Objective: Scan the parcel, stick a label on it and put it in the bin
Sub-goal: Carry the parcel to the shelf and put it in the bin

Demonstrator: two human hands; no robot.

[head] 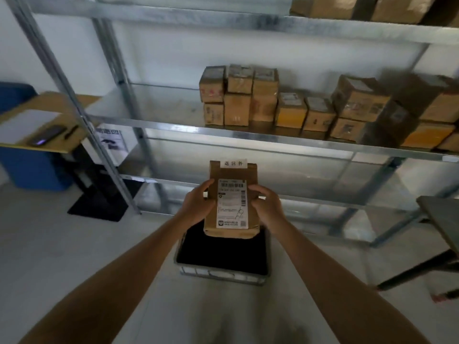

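A metal rack fills the upper and middle frame, its middle shelf carrying rows of brown boxes from the center to the right edge, with more boxes on the top shelf at upper right. At the left edge a wooden desk stands over a blue container; a dark handheld device and a pen lie on the desk, the device on a white sheet. A dark table enters at the right edge. On the pale floor in the lower center sits the bin, grey-rimmed with a dark inside. Directly above it, at the frame's center, the parcel is held upright, its shipping label facing the camera and a small white tag at its top edge. The left hand clamps its left side, the right hand its right side, thumbs on the front. The parcel's lower edge overlaps the bin's far rim in the picture.
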